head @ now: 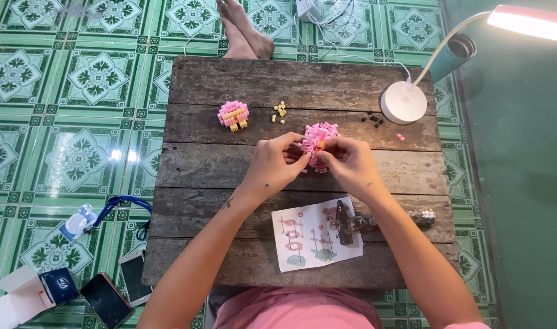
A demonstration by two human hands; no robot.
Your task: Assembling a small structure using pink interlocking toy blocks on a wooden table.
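An instruction sheet (317, 234) lies on the near part of the wooden table (199, 176): white, roughly rectangular, slightly skewed, printed with pink and teal diagrams. A dark tool lies across its right edge. On the tiled floor at lower left stands an open carton (31, 293), white flaps, dark blue body. Beside it lie two phones: one with a dark screen (106, 300), one with a pale screen (134, 276). Farther up lies a blue-and-white badge holder (79, 223) on a blue lanyard
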